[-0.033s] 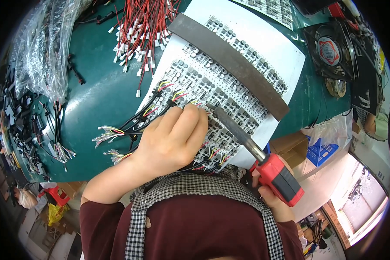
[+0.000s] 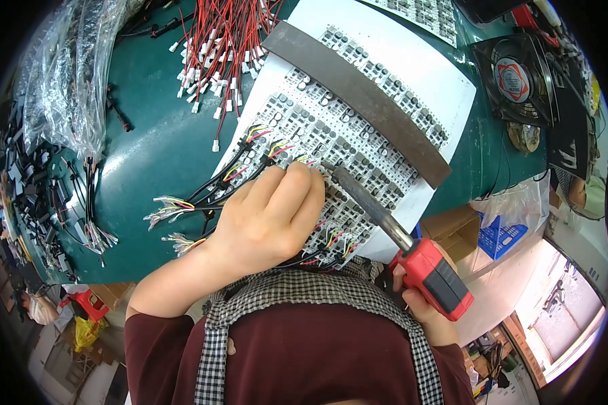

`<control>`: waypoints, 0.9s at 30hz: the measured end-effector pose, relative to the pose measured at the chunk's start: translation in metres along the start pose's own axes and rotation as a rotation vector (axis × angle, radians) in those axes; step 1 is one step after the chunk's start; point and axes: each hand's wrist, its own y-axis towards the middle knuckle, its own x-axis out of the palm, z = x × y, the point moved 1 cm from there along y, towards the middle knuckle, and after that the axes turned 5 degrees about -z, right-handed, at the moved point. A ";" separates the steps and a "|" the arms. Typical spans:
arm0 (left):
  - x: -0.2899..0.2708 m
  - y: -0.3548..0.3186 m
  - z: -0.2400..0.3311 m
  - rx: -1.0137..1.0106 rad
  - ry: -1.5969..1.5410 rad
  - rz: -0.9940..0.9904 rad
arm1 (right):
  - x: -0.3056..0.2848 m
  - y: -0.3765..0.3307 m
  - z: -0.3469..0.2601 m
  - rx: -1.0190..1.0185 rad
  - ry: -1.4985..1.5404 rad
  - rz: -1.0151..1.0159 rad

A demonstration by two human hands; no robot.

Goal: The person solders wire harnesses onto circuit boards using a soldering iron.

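Observation:
My left hand [image 2: 267, 216] is closed with its fingertips down on a sheet of small circuit boards [image 2: 317, 128]. Thin coloured wires [image 2: 305, 160] of a cable peek out just past its fingers; the pinch itself is hidden. From the right, my right hand [image 2: 422, 300] grips the red and black handle of a soldering iron [image 2: 378, 212]. The iron's tip meets the boards close to my left fingertips. Black cables [image 2: 217, 181] with stripped coloured ends lie left of my hand, some joined to the boards' left edge. More coloured wires [image 2: 334, 237] stand on the near boards.
A dark flat bar [image 2: 365, 84] lies across the board sheet. Beyond it to the left are red wires with white connectors [image 2: 213, 74]. Clear plastic bags [image 2: 64, 88] and black connector pieces [image 2: 30, 196] cover the left side. A fan [image 2: 513, 77] stands at the right.

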 end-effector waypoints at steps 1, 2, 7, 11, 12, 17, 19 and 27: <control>0.000 0.000 0.000 -0.001 -0.002 -0.007 | 0.000 0.003 -0.001 -0.022 -0.027 -0.003; 0.000 0.000 0.000 -0.001 -0.003 -0.006 | 0.001 0.006 -0.003 -0.044 -0.055 -0.006; -0.001 0.000 0.000 0.003 0.003 -0.022 | -0.002 0.020 -0.012 -0.171 -0.124 -0.004; -0.003 0.001 -0.001 0.007 -0.005 -0.036 | 0.005 -0.006 -0.003 0.018 0.146 0.061; -0.003 0.001 0.000 0.006 0.000 -0.034 | 0.007 -0.005 -0.005 0.017 0.149 0.063; -0.003 0.002 0.001 0.012 -0.002 -0.036 | 0.003 0.001 -0.019 0.076 -0.025 0.033; -0.004 0.002 0.001 0.008 0.006 -0.051 | 0.005 -0.002 -0.020 0.097 -0.036 0.086; -0.005 0.001 0.007 -0.080 -0.075 -0.090 | 0.005 -0.019 -0.003 0.036 0.127 0.089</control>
